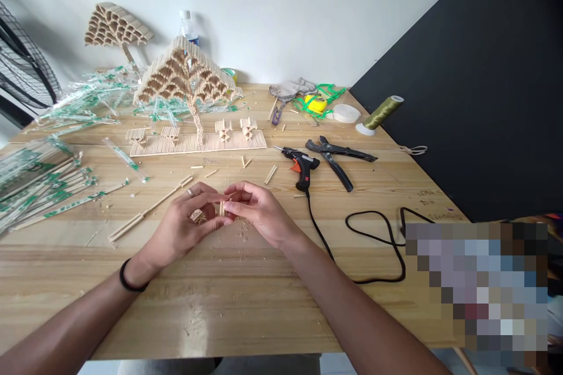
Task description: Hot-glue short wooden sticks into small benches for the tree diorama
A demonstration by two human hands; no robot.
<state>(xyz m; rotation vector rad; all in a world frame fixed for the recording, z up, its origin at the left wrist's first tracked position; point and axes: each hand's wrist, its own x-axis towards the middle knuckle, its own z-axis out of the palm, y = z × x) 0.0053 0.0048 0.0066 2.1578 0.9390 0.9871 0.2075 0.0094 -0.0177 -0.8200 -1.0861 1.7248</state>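
Observation:
At the front middle of the table, my left hand [176, 225] and my right hand [264, 214] meet, both closed with fingertips pinching. Between them are short wooden stick pieces [222, 208], held upright side by side; the fingers cover part of them. A small bundle of cut sticks [199, 218] shows through the gap under my left fingers; whether it is held or lies on the table I cannot tell. Beyond the hands stands a tree-shaped model of cut chopsticks [196, 120] on a slatted base [193, 143] with several small stick blocks.
A glue gun [303, 167] with a black cord [316, 228] and cutting pliers [336, 158] lie to the right. Wrapped chopsticks [35, 181] pile up at left near a fan [26, 58]. A thread spool [382, 114] stands back right. Joined sticks [149, 211] lie beside my left hand.

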